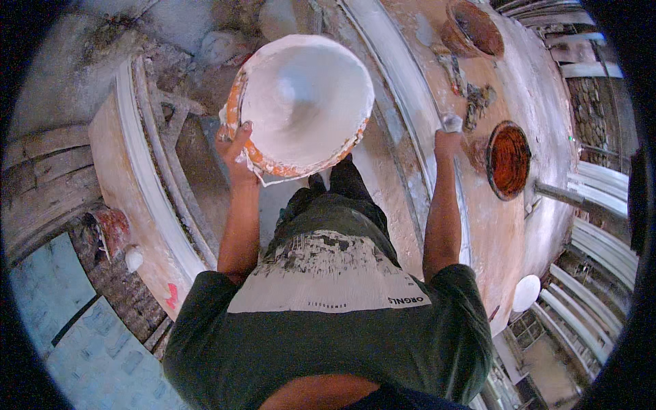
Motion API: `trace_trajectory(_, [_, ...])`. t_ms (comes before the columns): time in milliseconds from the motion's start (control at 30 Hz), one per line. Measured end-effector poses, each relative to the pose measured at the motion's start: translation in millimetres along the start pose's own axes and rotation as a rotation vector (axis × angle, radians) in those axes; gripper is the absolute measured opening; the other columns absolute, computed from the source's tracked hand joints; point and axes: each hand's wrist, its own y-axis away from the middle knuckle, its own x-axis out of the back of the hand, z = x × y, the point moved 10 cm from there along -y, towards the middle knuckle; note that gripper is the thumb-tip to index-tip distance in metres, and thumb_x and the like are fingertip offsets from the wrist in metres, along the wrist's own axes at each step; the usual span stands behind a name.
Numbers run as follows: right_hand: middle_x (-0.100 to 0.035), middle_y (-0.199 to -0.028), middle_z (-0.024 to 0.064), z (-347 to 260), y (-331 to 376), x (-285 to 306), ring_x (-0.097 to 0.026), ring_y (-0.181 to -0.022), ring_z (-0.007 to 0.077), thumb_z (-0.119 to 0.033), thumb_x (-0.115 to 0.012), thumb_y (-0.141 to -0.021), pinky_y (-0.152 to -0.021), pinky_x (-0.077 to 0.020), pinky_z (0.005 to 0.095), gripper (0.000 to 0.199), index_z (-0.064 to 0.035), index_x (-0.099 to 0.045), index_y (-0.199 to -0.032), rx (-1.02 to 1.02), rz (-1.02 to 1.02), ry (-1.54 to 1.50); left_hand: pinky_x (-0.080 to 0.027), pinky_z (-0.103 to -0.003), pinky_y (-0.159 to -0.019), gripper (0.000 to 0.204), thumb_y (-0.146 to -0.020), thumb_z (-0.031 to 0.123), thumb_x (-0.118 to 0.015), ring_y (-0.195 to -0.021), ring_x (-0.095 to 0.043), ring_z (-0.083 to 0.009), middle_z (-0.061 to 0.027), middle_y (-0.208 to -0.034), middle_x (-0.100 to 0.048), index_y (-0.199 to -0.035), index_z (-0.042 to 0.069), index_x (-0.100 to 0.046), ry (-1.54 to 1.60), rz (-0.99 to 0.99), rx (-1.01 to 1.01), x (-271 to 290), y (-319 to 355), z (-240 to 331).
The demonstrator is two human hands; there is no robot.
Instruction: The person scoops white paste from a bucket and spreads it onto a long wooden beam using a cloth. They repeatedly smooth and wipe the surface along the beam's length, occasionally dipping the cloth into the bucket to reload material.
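My left hand (237, 152) grips the rim of an orange basin (307, 96), thumb over the edge. White, plaster-like paste coats the inside and is smeared along the rim. The basin is tilted so that its inside faces up toward me. My right hand (447, 140) is stretched out over the right-hand bench, beside a long white moulding strip (403, 75). Its fingers look closed and whitened at the tips; what they hold, if anything, is hard to make out.
On the right bench (495, 266) stand a dark-rimmed bowl, reddish brown inside (510, 160), and a brown basin (476, 29), with crusted scraps (478, 102) between them. Another long strip (147, 150) lies on the left bench. White lengths (601, 260) are stacked far right.
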Motion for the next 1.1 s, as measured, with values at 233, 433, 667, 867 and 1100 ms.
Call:
trace_trajectory(233, [-0.062,-0.084,0.0081,-214,-29,-32,-0.059,-0.077,0.0201,-0.019,-0.066,-0.068,-0.071,-0.0469,0.0317,0.021,-0.0038,-0.062,-0.083,0.310,-0.370,-0.647,-0.045,-0.026,-0.069,0.020,-0.068,0.003,-0.065,-0.074,-0.057,-0.0135,-0.0074,-0.086,-0.061,-0.088,0.000,-0.062,-0.131,-0.116,-0.073,-49,-70,-31])
trace_trajectory(433, [-0.063,-0.093,0.0147,-307,-35,-161,-0.061,-0.088,0.0310,-0.019,-0.054,-0.072,-0.074,-0.0492,0.0413,0.023,-0.0023,-0.064,-0.084,1.096,-0.418,0.225,-0.041,-0.025,-0.059,0.021,-0.061,0.006,-0.076,-0.062,-0.053,-0.0100,-0.0037,-0.068,-0.058,-0.061,0.005,-0.054,-0.504,-0.404,-0.258,-141,-128,-37])
trace_trajectory(667, [-0.062,-0.086,0.0248,-319,-48,-254,-0.061,-0.079,0.0390,-0.028,-0.048,-0.079,-0.077,-0.0470,0.0486,0.036,0.0040,-0.064,-0.083,0.743,-0.820,-0.070,-0.039,-0.028,-0.057,0.040,-0.056,0.009,-0.082,-0.059,-0.048,-0.0118,-0.0007,-0.065,-0.051,-0.061,0.010,-0.042,-0.716,-0.452,-0.323,-181,-188,-54])
trace_trajectory(867, [-0.059,-0.095,0.0157,-327,-163,-297,-0.059,-0.087,0.0290,-0.030,-0.051,-0.084,-0.081,-0.0467,0.0426,0.036,0.0013,-0.053,-0.102,-0.738,-0.608,-1.728,-0.044,-0.032,-0.067,0.034,-0.059,0.009,-0.079,-0.076,-0.055,-0.0182,-0.0105,-0.086,-0.056,-0.079,0.003,-0.051,-0.934,-0.685,-0.391,-216,-254,-80])
trace_trajectory(1100, [-0.062,-0.096,0.0102,-279,-254,-161,-0.062,-0.084,0.0205,-0.007,-0.064,-0.074,-0.072,-0.0489,0.0303,0.038,-0.0027,-0.053,-0.110,0.034,0.050,-0.652,-0.045,-0.039,-0.083,0.039,-0.067,0.009,-0.067,-0.096,-0.056,-0.0241,-0.0163,-0.108,-0.055,-0.102,-0.001,-0.054,-0.307,-0.566,0.100,-261,-425,-129])
